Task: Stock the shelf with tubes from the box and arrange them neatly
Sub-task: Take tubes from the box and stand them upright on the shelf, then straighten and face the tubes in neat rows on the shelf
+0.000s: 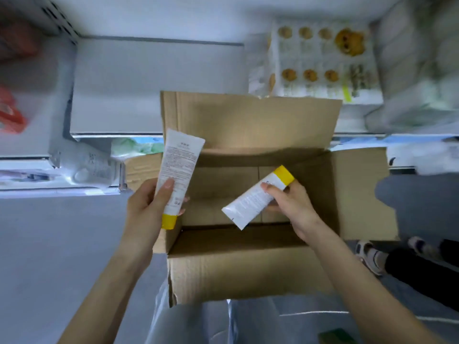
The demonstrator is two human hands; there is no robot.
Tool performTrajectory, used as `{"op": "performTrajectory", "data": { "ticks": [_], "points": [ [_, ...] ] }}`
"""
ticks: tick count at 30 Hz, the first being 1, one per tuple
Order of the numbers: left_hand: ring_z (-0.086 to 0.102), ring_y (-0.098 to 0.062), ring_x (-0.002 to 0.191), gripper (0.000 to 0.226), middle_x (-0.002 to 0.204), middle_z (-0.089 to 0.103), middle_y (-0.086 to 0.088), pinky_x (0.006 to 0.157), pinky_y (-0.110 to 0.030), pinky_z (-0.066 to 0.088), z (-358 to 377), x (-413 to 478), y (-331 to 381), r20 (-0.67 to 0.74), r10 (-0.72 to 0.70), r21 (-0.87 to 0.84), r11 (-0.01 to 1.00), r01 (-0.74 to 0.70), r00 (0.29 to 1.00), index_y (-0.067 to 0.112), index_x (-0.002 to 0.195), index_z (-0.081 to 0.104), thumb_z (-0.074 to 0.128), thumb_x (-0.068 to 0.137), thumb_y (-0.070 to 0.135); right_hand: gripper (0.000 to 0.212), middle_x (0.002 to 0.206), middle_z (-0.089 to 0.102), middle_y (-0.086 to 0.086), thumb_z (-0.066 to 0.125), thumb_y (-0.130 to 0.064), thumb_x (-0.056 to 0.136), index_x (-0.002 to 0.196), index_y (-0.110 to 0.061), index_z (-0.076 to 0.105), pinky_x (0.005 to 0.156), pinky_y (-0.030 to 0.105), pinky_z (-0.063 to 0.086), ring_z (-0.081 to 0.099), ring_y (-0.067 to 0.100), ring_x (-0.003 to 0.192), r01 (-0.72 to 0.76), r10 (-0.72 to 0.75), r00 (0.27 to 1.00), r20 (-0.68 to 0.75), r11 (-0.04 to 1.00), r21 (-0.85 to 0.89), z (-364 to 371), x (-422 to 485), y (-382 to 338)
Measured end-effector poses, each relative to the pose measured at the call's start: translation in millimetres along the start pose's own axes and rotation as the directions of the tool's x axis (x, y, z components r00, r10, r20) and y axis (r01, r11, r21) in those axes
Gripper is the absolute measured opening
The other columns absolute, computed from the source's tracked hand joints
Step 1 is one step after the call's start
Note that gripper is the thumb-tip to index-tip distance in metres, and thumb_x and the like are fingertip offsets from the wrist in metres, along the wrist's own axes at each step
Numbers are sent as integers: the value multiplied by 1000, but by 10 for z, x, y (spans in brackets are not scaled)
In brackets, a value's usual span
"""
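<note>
The left hand (149, 204) grasps the left tube (180, 165) low on its white body, thumb laid across the printed face and fingertips showing round the far edge; the tube stands nearly upright, its yellow cap poking out just below the grip and its flat crimped end rising well above it. The right hand (290, 207) clasps the right tube (253, 197) near its cap end, thumb pressed over the print; the yellow cap juts up just past the thumb, while the crimped end slants down and away from the grip, toward the left hand; the two tubes stay apart. Beneath and between both grips sits the open cardboard box (248, 269), flaps spread; the left tube's cap hangs at the box's left wall. Beyond the grips runs the white shelf (154, 90); a biscuit pack (318, 65) lies on it, beyond the right hand; a shoe (370, 254) shows on the floor, outward of the right forearm.
</note>
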State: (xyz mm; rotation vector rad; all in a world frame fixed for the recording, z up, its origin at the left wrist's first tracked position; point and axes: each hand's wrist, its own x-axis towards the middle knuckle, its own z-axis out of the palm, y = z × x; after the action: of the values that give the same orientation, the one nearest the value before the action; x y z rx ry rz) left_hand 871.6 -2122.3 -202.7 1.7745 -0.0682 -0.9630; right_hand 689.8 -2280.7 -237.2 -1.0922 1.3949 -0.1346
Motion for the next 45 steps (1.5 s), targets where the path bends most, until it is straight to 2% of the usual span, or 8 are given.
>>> {"op": "performTrajectory", "data": {
  "ticks": [8,12,15,20,28,33,37,45],
  "points": [
    [67,-9,80,12,95,72,2,65,-19,53,-538,-910,699,34,94,-61,994,-92,995,19,99,64,54,92,18,26,92,62,12,68,-10,82,101,-16,52,64,34,57,65,23,80,213,-173,976,-133,893,396,6,-1462,-673],
    [67,-5,74,15,91,73,-1,59,-11,50,-868,-1299,1061,30,135,-121,984,-130,990,10,100,65,52,93,13,31,108,67,17,66,-22,80,106,-9,56,67,32,57,70,25,88,87,-63,996,-60,644,760,100,-2101,-820],
    [67,-4,70,15,87,73,-1,56,-14,51,-1009,-1516,1371,40,188,-163,970,-179,981,8,100,65,53,92,13,54,111,67,21,92,-20,44,91,-2,73,69,33,59,68,28,96,-11,-126,990,66,391,920,140,-2471,-1011],
    [68,-16,79,15,87,74,1,60,-20,53,-1137,-1692,1938,58,307,-211,934,-289,950,10,103,62,59,89,10,81,113,65,24,95,-4,26,101,8,69,74,39,59,67,33,100,-127,-293,931,219,302,945,185,-2876,-1462],
    [70,-9,78,18,92,74,3,61,-17,54,-1330,-1813,2530,-11,431,-285,864,-416,902,11,104,61,60,87,5,57,114,67,15,82,-7,67,117,-4,55,81,25,53,64,23,107,404,-588,767,256,753,519,368,-2993,-2449],
    [69,-8,71,20,86,74,3,57,-16,53,-1439,-1790,2599,-62,444,-297,847,-441,894,7,104,60,61,85,2,40,99,68,9,77,4,69,103,-7,60,76,26,54,65,16,85,731,-733,680,-2,678,75,538,-2629,-3190],
    [68,-6,67,18,88,72,-4,55,-16,53,-1464,-1709,2696,-103,441,-308,838,-450,892,6,99,60,63,83,-2,37,95,69,3,80,-1,68,102,-5,65,62,5,45,61,1,75,777,-788,615,-29,612,-149,668,-2307,-3593],
    [70,-14,85,23,95,73,-2,65,-21,54,-1485,-1540,2756,-106,422,-304,848,-434,900,8,102,60,66,81,1,49,103,67,5,80,-5,69,114,-6,61,58,-1,40,60,14,85,751,-778,627,-38,617,-234,978,-2005,-3753]
  ]
}}
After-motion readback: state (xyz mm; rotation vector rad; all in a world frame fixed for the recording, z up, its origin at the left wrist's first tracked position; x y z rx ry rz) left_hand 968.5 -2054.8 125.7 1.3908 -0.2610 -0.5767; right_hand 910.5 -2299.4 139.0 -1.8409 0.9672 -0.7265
